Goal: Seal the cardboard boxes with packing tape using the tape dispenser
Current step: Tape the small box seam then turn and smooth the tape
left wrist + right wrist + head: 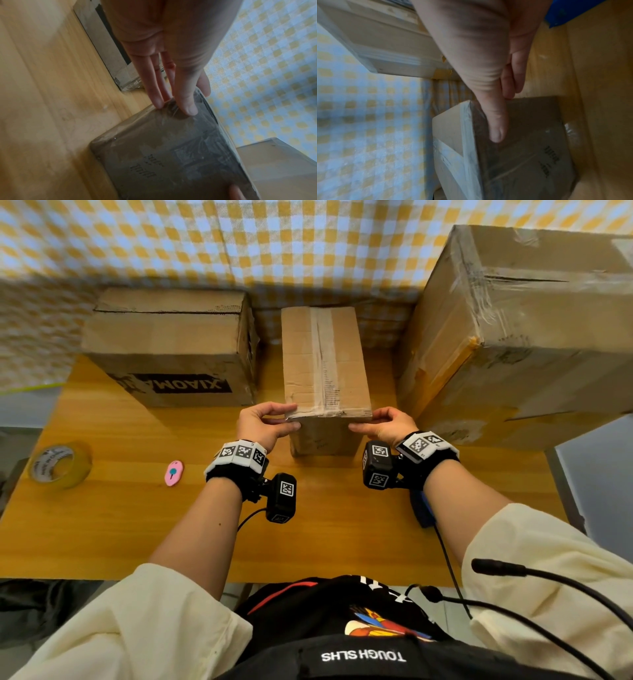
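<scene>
Flanking middle box (325, 361), printed box (171, 350), big box (513, 330), tape roll (61, 465)

A wooden table (308, 542) carries 3 cardboard boxes: a printed box (171, 361) at left, a narrow taped box (325, 364) in the middle, a large box (513, 337) at right. A tape roll (61, 464) and pink cutter (174, 473) lie near its left edge.
</scene>
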